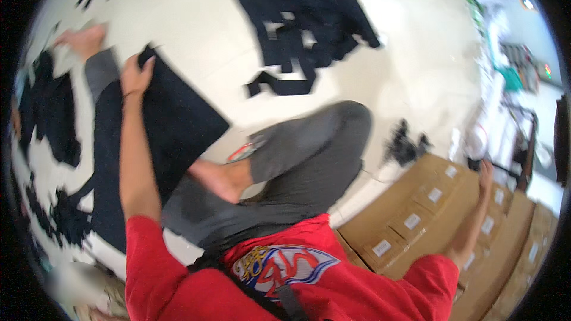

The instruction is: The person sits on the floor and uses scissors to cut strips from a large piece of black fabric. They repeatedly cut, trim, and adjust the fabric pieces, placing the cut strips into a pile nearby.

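The left hand (pixel 135 76) pinches the top edge of a dark cloth piece (pixel 169 122) lying on the white floor (pixel 196 35). The right hand (pixel 486 173) rests open on the brown boxes (pixel 428 214), holding nothing. Pulling the cloth slowly and flat should keep it from bunching up.

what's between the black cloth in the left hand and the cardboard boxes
In the head view, the person's bent legs in grey trousers lie between the black cloth and cardboard boxes.

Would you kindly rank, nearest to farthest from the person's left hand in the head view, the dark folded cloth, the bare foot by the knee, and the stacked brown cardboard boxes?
1. Dark folded cloth: gripped at its top corner by the left hand.
2. Bare foot: lower centre, below the cloth's edge.
3. Stacked brown cardboard boxes: far right, where the right hand rests.
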Available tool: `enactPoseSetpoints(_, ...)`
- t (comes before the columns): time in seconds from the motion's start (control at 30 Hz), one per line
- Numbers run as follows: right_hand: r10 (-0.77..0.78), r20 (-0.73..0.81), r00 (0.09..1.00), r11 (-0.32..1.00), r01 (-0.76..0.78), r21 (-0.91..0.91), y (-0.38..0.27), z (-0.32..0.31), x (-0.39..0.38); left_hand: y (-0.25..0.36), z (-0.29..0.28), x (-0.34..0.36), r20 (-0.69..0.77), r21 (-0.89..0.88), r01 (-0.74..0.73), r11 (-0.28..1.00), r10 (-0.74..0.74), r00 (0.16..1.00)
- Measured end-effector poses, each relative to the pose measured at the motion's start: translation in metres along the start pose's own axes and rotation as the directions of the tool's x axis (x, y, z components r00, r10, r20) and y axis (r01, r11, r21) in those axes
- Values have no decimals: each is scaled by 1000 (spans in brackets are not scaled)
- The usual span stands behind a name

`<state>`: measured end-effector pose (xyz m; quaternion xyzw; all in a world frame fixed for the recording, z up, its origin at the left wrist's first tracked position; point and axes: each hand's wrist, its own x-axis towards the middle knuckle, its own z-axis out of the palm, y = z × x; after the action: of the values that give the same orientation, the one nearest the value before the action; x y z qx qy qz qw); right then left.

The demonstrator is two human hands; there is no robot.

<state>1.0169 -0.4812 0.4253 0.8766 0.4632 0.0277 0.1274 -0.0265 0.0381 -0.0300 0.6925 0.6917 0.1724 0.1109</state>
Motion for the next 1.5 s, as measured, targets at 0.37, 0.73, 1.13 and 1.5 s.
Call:
enactPoseSetpoints(0.37,82,260,962,490,-266,830,-229,110,-16,10,-81,-38,18,-130,-63,989,66,998)
enactPoseSetpoints(0.73,-105,312,944,855,-75,513,-204,128,19,51,-126,-108,44,-280,63,958,-53,998)
enactPoseSetpoints(1.13,-353,-245,903,815,426,393,-248,167,38,57,-114,-129,-40,-267,0,964,-11,999)
enactPoseSetpoints(1.5,-367,148,918,894,304,330,-432,27,8,59,-99,-123,90,-243,76,967,-56,994)
